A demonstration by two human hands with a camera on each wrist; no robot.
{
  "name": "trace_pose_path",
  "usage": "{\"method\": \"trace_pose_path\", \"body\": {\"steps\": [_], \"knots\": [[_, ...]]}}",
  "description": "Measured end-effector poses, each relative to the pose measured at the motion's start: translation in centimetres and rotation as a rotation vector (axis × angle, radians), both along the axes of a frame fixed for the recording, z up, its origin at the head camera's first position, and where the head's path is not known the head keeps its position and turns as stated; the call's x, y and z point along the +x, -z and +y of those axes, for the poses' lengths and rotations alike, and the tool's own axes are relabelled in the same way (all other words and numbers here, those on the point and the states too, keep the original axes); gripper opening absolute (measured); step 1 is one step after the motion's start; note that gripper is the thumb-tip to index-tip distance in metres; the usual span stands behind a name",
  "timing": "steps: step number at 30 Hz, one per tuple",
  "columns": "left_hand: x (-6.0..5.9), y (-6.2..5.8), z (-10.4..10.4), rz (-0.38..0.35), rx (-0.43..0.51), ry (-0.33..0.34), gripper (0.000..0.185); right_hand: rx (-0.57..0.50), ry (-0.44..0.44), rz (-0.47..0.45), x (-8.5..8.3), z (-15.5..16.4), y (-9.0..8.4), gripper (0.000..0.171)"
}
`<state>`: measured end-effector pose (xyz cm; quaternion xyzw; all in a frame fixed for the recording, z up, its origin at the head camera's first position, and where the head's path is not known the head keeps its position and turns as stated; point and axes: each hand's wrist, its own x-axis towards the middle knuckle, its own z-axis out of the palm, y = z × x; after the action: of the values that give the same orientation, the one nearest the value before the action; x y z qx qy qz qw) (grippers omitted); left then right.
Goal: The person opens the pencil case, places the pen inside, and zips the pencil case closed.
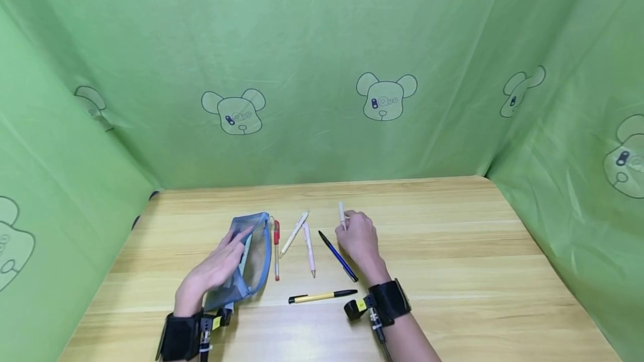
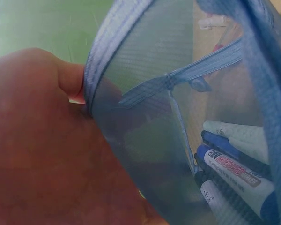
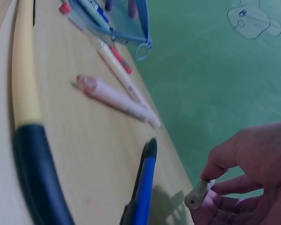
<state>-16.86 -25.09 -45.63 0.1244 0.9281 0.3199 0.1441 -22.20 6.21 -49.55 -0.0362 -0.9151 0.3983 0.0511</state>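
A blue mesh pencil pouch (image 1: 249,261) lies on the wooden table (image 1: 453,250), and my left hand (image 1: 213,270) holds its open edge. The left wrist view shows the pouch (image 2: 178,93) close up with several markers (image 2: 234,173) inside. My right hand (image 1: 359,239) pinches a white pen (image 1: 342,214) just above the table; the pen's end (image 3: 199,193) shows between its fingers (image 3: 234,154). Loose on the table lie a red pen (image 1: 276,250), a cream pen (image 1: 294,233), a pink pen (image 1: 309,250), a blue pen (image 1: 338,256) and a yellow-and-black pen (image 1: 322,296).
Green cloth with bear prints (image 1: 384,96) walls in the table at the back and on both sides. Bare wood stretches across the right half and along the front edge.
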Motion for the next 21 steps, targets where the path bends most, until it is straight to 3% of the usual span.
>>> {"method": "trace_pose_path", "body": {"steps": [9,21], "knots": [[0.1,0.0,0.0,-0.005,0.0,-0.006,0.056,0.055,-0.067,0.142,1.0,-1.6,-1.2,0.034],[0.1,-0.2,-0.1,-0.011,-0.001,-0.006,0.056,-0.01,-0.156,0.082,2.3,-4.6,-1.5,0.034]]}}
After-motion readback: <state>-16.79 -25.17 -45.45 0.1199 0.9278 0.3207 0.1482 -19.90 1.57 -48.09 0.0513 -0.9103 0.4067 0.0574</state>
